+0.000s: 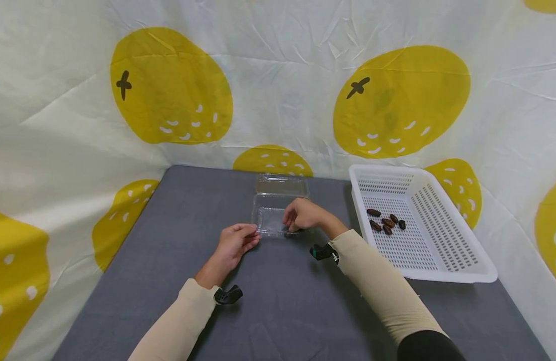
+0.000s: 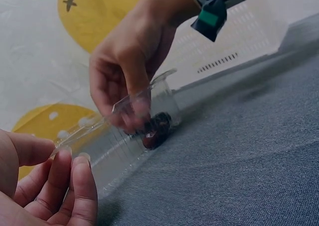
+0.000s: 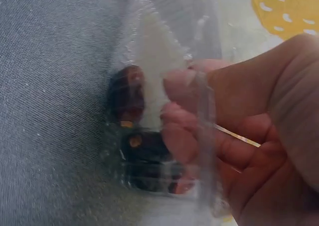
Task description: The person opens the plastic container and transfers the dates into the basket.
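Note:
A clear plastic clamshell box (image 1: 269,219) lies on the table with its lid (image 1: 281,185) folded back. My left hand (image 1: 232,244) pinches the box's near left rim between thumb and fingertips. Over the near right corner, my right hand (image 1: 308,214) reaches down inside the box, thumb and fingers apart. In the right wrist view, a few dark brown dates (image 3: 130,94) lie in that corner, seen through the clear wall, with the fingertips right beside them. The left wrist view shows the dates (image 2: 158,136) partly hidden behind the right fingers.
A white perforated plastic basket (image 1: 444,273) stands at the right, with several more dates (image 1: 388,222) on its floor. Grey cloth (image 1: 192,210) covers the table. A white curtain (image 1: 282,100) with yellow fruit shapes hangs behind it.

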Tool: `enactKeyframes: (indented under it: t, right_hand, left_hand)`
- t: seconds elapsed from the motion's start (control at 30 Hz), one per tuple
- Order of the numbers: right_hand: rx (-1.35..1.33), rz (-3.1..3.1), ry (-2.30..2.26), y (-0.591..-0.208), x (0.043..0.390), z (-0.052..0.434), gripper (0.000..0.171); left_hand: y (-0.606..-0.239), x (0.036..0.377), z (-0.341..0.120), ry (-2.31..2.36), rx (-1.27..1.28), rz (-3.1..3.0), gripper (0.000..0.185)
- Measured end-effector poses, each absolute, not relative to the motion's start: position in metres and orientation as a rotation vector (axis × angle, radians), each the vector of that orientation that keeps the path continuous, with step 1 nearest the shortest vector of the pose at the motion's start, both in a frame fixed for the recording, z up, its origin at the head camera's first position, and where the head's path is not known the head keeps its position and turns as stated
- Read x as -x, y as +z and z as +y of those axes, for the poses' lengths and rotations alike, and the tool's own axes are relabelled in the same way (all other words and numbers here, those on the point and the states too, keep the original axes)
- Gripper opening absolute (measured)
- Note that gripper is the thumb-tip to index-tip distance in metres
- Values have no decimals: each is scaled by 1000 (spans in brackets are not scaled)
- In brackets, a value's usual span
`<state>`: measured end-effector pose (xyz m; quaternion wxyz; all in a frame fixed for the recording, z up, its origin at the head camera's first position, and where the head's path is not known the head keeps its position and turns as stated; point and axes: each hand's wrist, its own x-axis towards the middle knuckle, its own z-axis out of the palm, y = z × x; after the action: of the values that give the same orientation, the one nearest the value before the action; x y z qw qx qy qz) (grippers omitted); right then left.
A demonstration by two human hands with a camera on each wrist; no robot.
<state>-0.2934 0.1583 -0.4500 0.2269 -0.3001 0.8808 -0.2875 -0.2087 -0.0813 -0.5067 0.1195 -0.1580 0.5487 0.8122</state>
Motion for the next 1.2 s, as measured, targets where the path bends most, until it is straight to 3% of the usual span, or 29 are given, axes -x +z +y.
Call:
enactKeyframes:
  t: [0.5,0.7,1.03,1.2]
  right_hand:
    - [846,2484,-490,-465,300,141,20]
    - [899,2455,-559,-475,300,139,14]
    - [1000,2494,-726,-484,297,135,15]
    - [949,2545,-845,-482,298,135,16]
  left_hand:
    - [-509,209,-80,2364,469,1635,21]
    - [-510,209,-81,2347,463,1644,29]
    - [-513,208,-80,2373,463,1632,17]
    - [-513,211,-81,2369,445,1646,22]
